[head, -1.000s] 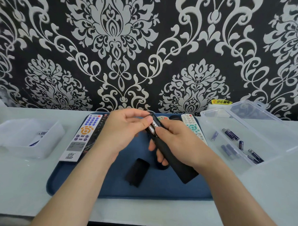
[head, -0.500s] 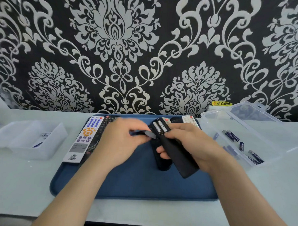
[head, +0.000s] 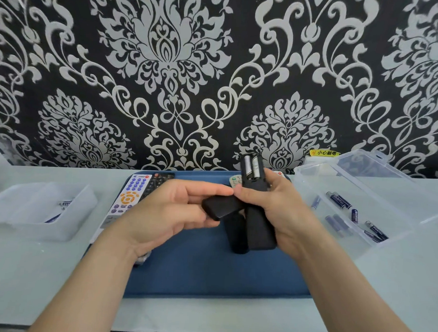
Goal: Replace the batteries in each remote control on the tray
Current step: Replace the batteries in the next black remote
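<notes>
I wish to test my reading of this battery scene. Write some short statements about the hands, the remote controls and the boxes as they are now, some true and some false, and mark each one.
1. The right hand holds a black remote control with its battery compartment open. True.
2. That compartment is empty. False: two batteries sit in it.
3. The left hand holds the black battery cover. True.
4. The clear box on the right holds no batteries. False: several loose batteries lie in it.
5. A white remote control lies on the blue tray. True.
</notes>
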Available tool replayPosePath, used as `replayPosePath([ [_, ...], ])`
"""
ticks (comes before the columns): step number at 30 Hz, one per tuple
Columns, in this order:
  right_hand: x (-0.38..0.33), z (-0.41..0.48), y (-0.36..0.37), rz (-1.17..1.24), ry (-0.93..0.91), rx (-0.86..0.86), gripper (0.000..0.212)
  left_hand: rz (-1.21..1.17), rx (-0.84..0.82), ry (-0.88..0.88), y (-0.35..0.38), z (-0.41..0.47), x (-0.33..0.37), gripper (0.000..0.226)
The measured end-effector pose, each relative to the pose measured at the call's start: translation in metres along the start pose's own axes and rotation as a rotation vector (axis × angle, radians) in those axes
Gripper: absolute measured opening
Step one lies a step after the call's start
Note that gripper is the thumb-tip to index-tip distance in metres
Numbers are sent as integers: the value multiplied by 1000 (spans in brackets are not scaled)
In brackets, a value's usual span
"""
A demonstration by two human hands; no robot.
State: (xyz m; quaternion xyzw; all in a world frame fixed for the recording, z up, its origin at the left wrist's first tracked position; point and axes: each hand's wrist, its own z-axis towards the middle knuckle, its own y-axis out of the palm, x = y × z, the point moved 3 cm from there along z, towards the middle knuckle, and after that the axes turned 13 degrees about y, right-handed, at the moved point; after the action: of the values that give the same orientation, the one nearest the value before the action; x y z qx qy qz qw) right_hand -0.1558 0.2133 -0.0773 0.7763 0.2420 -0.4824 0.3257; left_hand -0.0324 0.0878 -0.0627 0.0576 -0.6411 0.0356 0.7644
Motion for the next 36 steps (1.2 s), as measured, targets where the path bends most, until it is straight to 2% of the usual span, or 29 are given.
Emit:
replayPosePath([
  [2,-3,-1,-3,-109,-100,71,18,-114,-69,-32,3,-2,2,49],
  [3,-4,-1,-3,-181,-126,76,17,-85,-18,-44,4,-1,-1,44],
  [6,-3,-2,2,-290,-83,-30,13,190,302,-41,6,9,-9,25],
  [10,-1,-3,2,-287,68,-149,20,315,458,122,-8,10,-3,34],
  [14,-3,-13,-5,-447,166,-279,22,599,359,276,-4,8,13,41],
  [20,-3,-17,-1,-612,158,-317,19,860,199,291,3,14,-1,26],
  [26,-3,-15,-5,-563,180,-317,25,817,165,243,4,13,-6,10],
  [31,-5,-15,-9,-504,211,-361,28,788,-7,113,0,9,1,37],
  [36,-4,-15,-9,-536,228,-408,28,781,-30,64,4,6,7,38],
])
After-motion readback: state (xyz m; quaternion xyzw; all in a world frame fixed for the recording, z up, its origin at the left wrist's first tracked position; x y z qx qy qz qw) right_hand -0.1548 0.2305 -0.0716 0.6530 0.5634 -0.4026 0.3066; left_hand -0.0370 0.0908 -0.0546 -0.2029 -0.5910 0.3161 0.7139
